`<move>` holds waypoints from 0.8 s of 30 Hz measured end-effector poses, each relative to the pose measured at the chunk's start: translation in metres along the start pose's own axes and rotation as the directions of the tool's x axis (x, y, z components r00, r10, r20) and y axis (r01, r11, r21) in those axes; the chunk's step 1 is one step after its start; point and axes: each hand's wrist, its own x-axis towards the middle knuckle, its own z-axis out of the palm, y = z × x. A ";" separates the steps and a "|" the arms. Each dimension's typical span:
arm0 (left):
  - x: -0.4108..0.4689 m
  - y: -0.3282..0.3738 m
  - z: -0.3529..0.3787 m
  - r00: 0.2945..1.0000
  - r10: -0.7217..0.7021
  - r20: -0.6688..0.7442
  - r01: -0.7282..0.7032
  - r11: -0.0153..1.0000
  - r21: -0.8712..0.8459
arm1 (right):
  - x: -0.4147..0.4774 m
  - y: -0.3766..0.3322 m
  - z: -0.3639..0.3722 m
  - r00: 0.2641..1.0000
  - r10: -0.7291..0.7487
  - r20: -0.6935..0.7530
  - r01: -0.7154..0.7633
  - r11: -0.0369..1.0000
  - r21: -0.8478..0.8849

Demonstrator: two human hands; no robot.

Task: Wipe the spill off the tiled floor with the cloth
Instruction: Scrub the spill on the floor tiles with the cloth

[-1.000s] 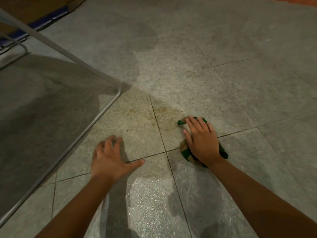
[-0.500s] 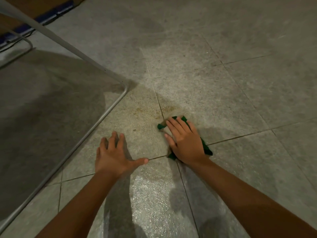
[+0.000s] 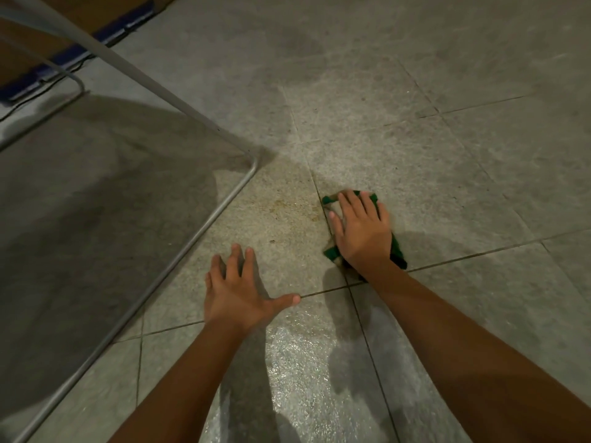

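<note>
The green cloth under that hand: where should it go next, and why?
Probably a short slide left, across the grout line. The right hand presses flat on the cloth, and a brownish stain shows on the tile just left of it, not yet covered.
</note>
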 end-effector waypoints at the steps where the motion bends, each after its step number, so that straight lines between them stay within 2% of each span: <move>1: 0.000 0.000 0.000 1.000 -0.002 0.002 0.002 1.000 -0.004 | 0.001 -0.006 0.002 1.000 -0.015 0.021 0.015 1.000 0.007; 4: 0.000 0.000 0.000 1.000 -0.004 0.001 0.004 1.000 -0.020 | -0.005 -0.012 0.003 0.990 -0.137 0.045 0.134 0.989 0.070; 7: 0.000 0.000 0.001 1.000 0.003 -0.009 -0.003 1.000 -0.024 | -0.017 0.003 -0.004 0.939 -0.342 0.020 0.337 0.932 0.133; 9: 0.001 -0.003 0.000 0.999 0.016 -0.034 -0.017 0.999 -0.032 | -0.022 0.018 -0.012 0.914 -0.403 0.034 0.394 0.907 0.148; 14: 0.007 -0.024 -0.004 0.985 0.064 -0.159 -0.075 0.995 -0.061 | -0.012 0.031 -0.007 0.950 -0.309 0.035 0.305 0.948 0.094; 19: 0.010 -0.026 0.002 0.990 0.003 -0.140 -0.014 0.997 -0.073 | 0.010 -0.004 0.001 0.990 -0.110 0.091 0.108 0.994 0.030; 21: 0.010 -0.025 0.001 0.990 0.003 -0.141 -0.013 0.997 -0.072 | 0.015 -0.021 0.006 0.987 -0.116 0.112 0.114 0.993 0.028; 24: 0.010 -0.025 0.000 0.989 0.005 -0.147 -0.015 0.998 -0.067 | 0.010 -0.042 0.012 0.963 -0.253 0.092 0.246 0.966 0.083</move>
